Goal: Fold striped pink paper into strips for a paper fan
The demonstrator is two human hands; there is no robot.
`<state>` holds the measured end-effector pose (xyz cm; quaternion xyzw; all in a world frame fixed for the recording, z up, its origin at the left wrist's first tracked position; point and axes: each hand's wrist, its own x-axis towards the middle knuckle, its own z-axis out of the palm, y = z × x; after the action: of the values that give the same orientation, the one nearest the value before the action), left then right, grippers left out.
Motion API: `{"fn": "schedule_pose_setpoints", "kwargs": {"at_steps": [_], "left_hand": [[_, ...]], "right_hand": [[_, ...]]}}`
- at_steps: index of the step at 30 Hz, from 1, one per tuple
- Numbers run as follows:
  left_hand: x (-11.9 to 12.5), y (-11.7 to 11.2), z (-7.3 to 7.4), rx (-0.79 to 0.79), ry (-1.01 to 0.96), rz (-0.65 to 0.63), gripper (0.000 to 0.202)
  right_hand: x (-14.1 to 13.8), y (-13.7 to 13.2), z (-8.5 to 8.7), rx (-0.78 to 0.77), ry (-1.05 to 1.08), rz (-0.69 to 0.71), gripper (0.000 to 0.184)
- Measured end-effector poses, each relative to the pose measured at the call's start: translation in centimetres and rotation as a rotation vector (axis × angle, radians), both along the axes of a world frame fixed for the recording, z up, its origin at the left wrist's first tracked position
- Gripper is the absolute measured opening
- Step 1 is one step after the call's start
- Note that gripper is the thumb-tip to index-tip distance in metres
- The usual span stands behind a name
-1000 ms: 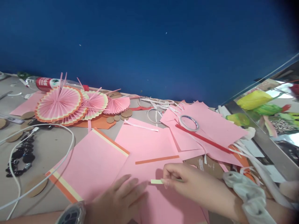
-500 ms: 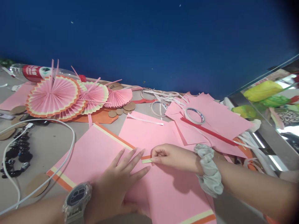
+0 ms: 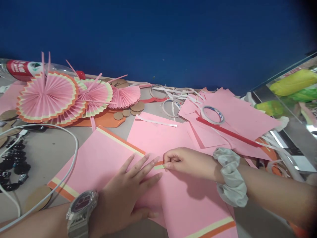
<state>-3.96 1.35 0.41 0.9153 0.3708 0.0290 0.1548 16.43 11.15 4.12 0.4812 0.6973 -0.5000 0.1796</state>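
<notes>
My left hand (image 3: pixel 127 195) lies flat with fingers spread on a pink paper sheet (image 3: pixel 183 205), a watch on its wrist. My right hand (image 3: pixel 189 162), with a grey scrunchie (image 3: pixel 231 181) round the wrist, pinches a thin pale yellow-green strip (image 3: pixel 158 167) against the sheet, just past my left fingertips. An orange strip (image 3: pixel 159 163) shows right behind it. A second pink sheet (image 3: pixel 99 162) with orange and cream edge bands lies to the left, partly under my left hand.
Folded pink paper fans (image 3: pixel 47 97) sit at the back left by a bottle (image 3: pixel 22 67). A tape roll (image 3: pixel 212 114) and red strip (image 3: pixel 230 133) rest on pink sheets at right. White cable (image 3: pixel 71 155), black beads (image 3: pixel 15 167), cardboard discs (image 3: pixel 133 107) lie around. Blue wall behind.
My right hand slid the pale strip up and left across the sheet to the orange strip. My left hand moved up, fingers spread flat beside it. The camera tilted down.
</notes>
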Motion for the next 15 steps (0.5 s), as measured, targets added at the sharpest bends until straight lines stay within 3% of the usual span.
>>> {"fn": "schedule_pose_setpoints", "kwargs": {"at_steps": [15], "left_hand": [[-0.36,-0.28,-0.16,-0.002,-0.010,0.011,0.067]], "right_hand": [[-0.28,0.18,0.36,-0.005,-0.008,0.022,0.017]]}}
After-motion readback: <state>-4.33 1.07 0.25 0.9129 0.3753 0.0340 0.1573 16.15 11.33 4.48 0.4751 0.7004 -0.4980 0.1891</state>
